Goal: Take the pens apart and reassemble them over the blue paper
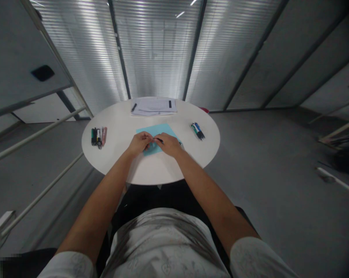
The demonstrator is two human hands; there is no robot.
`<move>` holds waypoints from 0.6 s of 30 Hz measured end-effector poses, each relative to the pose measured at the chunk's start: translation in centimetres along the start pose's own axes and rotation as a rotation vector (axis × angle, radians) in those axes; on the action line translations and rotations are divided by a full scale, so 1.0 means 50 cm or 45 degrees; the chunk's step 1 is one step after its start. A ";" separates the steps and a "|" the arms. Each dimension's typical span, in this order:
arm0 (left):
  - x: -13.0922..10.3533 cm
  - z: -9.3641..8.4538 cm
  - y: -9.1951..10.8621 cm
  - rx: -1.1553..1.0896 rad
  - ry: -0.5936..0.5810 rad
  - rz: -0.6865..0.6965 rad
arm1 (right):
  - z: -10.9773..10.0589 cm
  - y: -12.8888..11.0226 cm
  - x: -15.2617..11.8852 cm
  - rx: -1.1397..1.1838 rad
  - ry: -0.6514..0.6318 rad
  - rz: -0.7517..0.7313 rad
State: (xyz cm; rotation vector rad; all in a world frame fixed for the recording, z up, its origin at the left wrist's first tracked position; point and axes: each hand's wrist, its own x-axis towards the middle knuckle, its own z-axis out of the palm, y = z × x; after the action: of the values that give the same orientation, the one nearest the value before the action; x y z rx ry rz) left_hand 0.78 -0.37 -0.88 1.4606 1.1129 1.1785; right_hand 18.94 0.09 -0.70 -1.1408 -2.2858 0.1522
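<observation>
Over a light blue sheet (160, 129) on a round white table, both of my hands meet at the fingertips. My right hand (170, 143) is closed around a pen (159, 139), of which a short dark length shows between the fingers; a small end sticks out under the hand's right side. My left hand (140, 143) is closed in a pinch at the pen's tip. Whatever small piece sits in the left fingers is too small to make out.
Several pens and markers (98, 137) lie at the table's left, and several more pens (198, 131) at its right. A stack of papers (153, 106) with dark items on it lies at the back. A white metal frame (35, 133) stands left.
</observation>
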 end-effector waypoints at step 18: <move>-0.006 0.005 0.018 -0.019 0.024 -0.031 | 0.003 0.004 0.005 0.090 0.005 -0.022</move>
State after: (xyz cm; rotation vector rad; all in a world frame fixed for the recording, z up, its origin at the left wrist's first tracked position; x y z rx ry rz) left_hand 1.06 -0.86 -0.05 1.4234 1.1299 1.1834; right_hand 18.86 0.43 -0.78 -1.0843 -2.2679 0.2225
